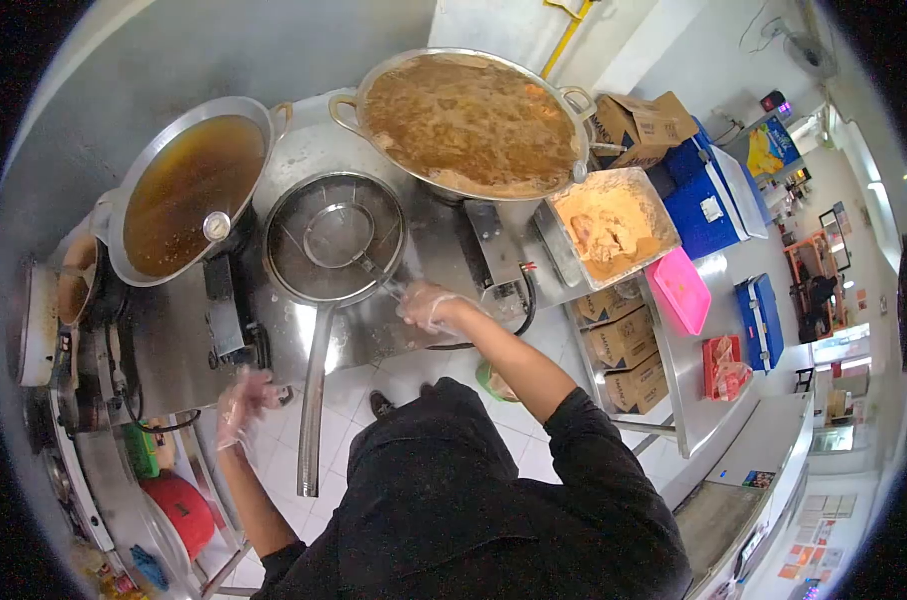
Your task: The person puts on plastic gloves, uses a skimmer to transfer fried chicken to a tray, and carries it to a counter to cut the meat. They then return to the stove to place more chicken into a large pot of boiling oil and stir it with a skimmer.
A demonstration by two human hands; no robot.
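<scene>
My right hand, in a clear plastic glove, is closed at the handle end of a small strainer. That strainer lies inside a large round mesh skimmer, whose long metal handle sticks out past the counter edge. My left hand, also gloved, hangs in front of the counter, left of that handle. It holds nothing and its fingers are apart, slightly blurred. Behind the skimmer stands a wide wok of foaming oil. To the left is another wok of brown oil with a dial thermometer at its rim.
A metal tray of orange breading sits right of the foaming wok. Beyond it are a pink lid, a blue cooler and a red basket. Cardboard boxes fill a lower shelf. A black burner control box is near my left hand.
</scene>
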